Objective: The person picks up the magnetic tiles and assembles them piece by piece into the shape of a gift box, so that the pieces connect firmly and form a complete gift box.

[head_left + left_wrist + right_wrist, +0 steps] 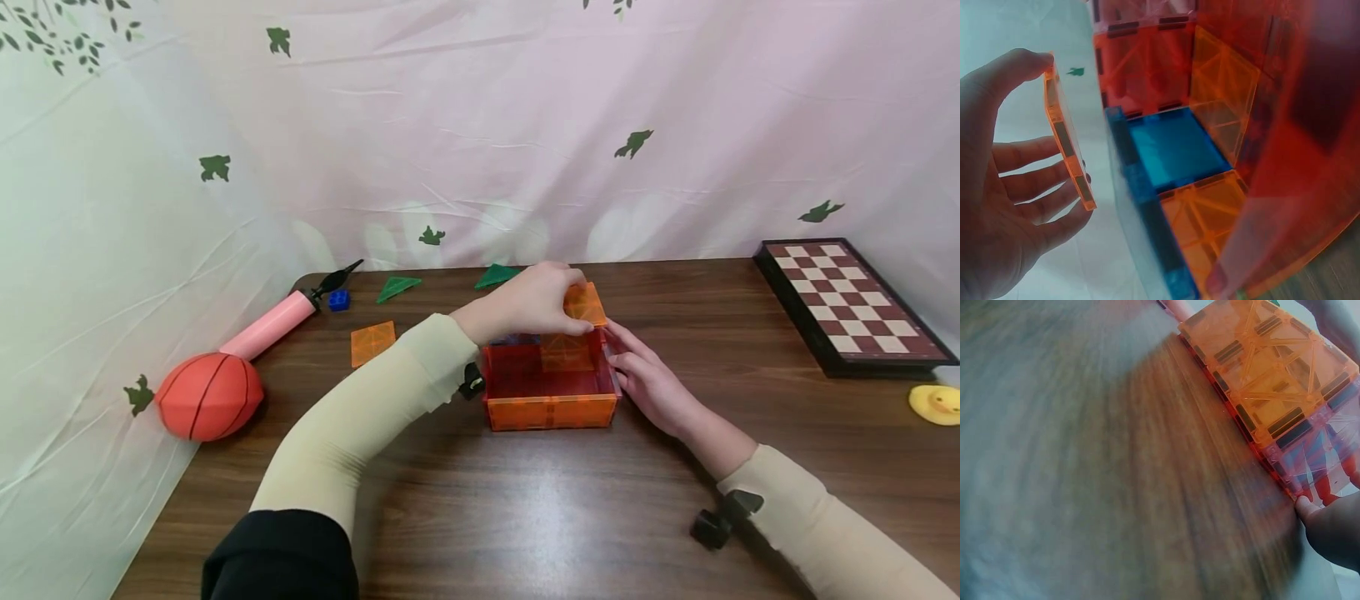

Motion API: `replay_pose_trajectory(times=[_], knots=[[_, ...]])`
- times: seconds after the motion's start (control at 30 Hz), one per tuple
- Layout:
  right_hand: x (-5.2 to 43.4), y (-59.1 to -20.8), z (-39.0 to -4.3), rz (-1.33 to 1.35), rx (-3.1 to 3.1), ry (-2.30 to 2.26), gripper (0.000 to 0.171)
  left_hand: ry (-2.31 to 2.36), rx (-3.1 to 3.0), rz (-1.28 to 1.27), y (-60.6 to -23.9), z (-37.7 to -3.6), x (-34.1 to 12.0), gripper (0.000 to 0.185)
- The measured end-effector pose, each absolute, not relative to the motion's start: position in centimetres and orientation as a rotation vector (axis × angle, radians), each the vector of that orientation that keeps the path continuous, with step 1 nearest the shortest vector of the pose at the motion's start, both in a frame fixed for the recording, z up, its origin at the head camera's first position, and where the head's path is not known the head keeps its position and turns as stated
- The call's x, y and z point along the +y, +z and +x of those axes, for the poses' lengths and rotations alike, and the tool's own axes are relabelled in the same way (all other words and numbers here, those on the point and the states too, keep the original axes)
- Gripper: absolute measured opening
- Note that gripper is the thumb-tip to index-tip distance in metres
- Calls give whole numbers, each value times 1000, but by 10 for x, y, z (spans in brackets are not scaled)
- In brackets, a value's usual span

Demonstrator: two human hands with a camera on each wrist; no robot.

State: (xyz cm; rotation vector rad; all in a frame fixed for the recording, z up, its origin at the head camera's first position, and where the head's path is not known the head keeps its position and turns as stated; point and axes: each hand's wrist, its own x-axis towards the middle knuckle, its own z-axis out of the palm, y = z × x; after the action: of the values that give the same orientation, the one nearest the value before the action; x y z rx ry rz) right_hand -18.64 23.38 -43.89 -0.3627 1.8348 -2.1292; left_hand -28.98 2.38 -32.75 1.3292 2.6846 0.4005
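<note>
Above the table (540, 508), left fingers (1025, 154) pinch a tile (588, 302); right fingers (637, 365) touch the box (551, 412).

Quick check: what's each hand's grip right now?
Left hand: closed, pinching a translucent orange square plastic tile.
Right hand: open, fingers against the right side of the translucent red-and-orange tile box.
</note>
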Motion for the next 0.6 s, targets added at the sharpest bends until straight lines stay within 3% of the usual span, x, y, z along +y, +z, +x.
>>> replay_pose_trajectory(times=[0.6], knots=[[235,-441,-187,-388,1847,-2133,65,185,2650,1360,-338,-293,28,65]])
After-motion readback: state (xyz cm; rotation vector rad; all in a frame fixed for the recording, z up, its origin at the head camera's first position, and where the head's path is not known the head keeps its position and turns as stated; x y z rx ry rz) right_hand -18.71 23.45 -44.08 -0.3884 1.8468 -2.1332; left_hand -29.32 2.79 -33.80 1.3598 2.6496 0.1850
